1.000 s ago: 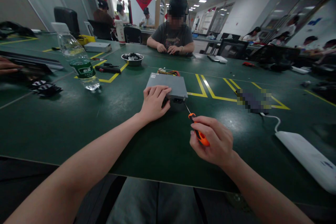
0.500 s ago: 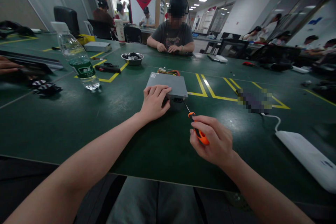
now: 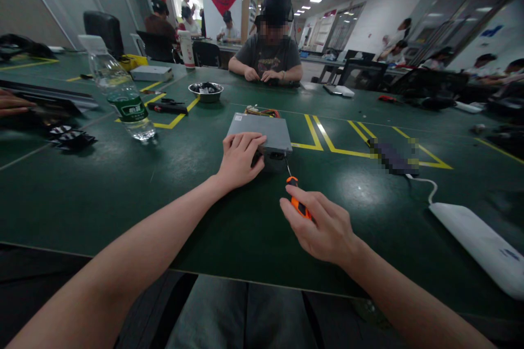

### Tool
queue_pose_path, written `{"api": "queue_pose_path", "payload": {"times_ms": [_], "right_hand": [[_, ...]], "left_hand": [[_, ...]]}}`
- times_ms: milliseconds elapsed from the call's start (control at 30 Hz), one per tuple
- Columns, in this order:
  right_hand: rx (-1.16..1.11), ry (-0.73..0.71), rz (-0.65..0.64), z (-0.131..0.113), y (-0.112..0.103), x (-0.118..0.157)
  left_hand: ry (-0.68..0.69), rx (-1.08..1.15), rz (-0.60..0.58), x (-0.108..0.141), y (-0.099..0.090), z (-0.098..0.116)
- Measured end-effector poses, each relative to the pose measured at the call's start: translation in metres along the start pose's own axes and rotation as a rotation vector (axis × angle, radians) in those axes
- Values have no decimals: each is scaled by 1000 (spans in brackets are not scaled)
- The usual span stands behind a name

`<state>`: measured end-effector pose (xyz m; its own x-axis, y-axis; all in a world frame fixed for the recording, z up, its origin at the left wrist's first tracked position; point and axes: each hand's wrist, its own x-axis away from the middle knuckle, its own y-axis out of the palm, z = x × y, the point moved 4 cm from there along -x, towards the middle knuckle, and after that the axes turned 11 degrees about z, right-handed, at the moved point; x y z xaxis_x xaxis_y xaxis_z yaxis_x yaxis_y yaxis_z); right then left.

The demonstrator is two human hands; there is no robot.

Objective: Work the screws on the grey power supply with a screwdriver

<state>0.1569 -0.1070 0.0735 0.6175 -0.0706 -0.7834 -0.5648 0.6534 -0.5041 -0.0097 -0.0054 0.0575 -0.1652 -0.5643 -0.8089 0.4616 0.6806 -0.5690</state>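
A grey metal computer power supply (image 3: 268,130) lies on the green table, its bundle of coloured wires (image 3: 262,112) at the far side. My left hand (image 3: 242,159) grips its near left part, fingers over the top and thumb at the near face, beside the black socket (image 3: 277,156). In my right hand (image 3: 319,221) is an orange and black screwdriver (image 3: 301,206), the fingers around its handle. The thin shaft points away from me, with its tip at the near right corner of the power supply. Whether the tip sits in a screw is too small to tell.
A water bottle (image 3: 123,95) stands to the left, near a metal bowl (image 3: 206,92) of small dark parts. On the right, a blurred-out phone (image 3: 393,158) is cabled to a white power bank (image 3: 478,245). Another person (image 3: 268,54) sits across the table.
My right hand and the screwdriver handle have swung a little to the left, so the screwdriver stands straighter towards the power supply. My left hand and the power supply have hardly moved.
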Motion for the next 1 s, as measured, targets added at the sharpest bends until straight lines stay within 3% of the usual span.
{"api": "queue_pose_path", "payload": {"times_ms": [233, 433, 733, 1000], "right_hand": [[95, 110, 116, 12, -7, 0], [-42, 61, -22, 4, 0, 3], [101, 75, 126, 8, -5, -1], [-15, 30, 31, 3, -1, -1]], "left_hand": [[1, 6, 4, 0, 0, 0], [4, 5, 0, 0, -1, 0], [17, -3, 8, 0, -1, 0], [24, -4, 22, 0, -1, 0]]}}
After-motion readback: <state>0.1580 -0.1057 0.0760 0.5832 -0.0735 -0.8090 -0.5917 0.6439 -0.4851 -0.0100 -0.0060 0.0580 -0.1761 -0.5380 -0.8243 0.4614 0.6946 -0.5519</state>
